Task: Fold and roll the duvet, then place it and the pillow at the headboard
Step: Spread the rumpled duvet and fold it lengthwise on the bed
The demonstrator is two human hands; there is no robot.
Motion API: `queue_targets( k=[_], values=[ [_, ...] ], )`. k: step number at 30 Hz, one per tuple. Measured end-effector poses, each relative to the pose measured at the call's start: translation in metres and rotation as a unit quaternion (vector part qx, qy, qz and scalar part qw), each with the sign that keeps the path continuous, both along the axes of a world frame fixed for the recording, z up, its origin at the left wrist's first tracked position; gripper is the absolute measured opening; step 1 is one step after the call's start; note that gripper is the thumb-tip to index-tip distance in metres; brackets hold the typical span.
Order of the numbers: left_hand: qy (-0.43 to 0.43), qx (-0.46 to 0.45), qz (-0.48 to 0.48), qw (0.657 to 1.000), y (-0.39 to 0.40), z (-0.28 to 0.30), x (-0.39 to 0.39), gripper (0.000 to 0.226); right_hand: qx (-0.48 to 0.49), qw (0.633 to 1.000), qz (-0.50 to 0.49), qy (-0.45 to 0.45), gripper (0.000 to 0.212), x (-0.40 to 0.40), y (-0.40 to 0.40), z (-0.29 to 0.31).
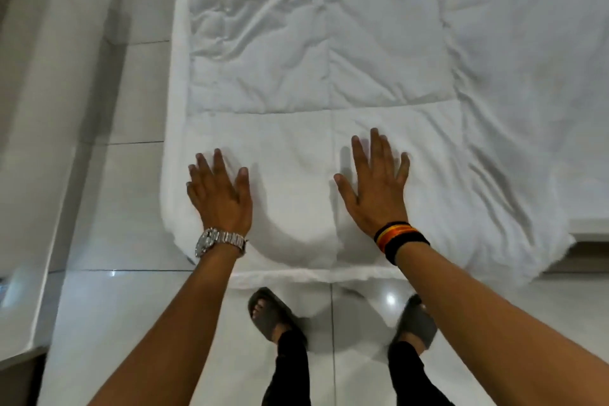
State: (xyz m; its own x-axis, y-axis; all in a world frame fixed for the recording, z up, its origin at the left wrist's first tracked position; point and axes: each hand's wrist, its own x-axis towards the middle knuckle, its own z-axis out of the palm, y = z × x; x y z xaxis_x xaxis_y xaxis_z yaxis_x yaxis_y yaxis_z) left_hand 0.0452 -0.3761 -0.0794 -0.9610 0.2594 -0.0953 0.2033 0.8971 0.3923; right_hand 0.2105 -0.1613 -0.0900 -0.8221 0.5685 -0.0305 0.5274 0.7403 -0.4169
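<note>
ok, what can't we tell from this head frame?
- Pillow and headboard: not in the head view, beyond the frame edges.
- Duvet: far end cut by the top edge; how many layers it is folded into cannot be told.
- Left hand and right hand: palms flat on the duvet, undersides hidden.
- Bed's right side: cut by the frame edge.

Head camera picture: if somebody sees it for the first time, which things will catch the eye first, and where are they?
First, two open hands pressed flat on the white duvet near the foot of the bed: the left hand with a silver watch, the right hand with a black, yellow and red wristband. Below, two grey slippers stand on the glossy white tiled floor.
</note>
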Motion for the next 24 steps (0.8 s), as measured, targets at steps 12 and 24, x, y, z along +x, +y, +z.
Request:
queue_targets(
  k=[12, 24],
  values=[
    [-0.143, 0.157, -0.016, 0.977, 0.019, -0.004, -0.204, 0.082, 0.026, 0.995, -0.059, -0.077, 0.081, -0.158, -0.066, -0.024],
    [-0.173, 0.251, 0.106, 0.947, 0.039, -0.008, -0.285, 0.068, 0.049, 0.988, -0.145, -0.023, 0.076, -0.283, -0.066, -0.025]
  ],
)
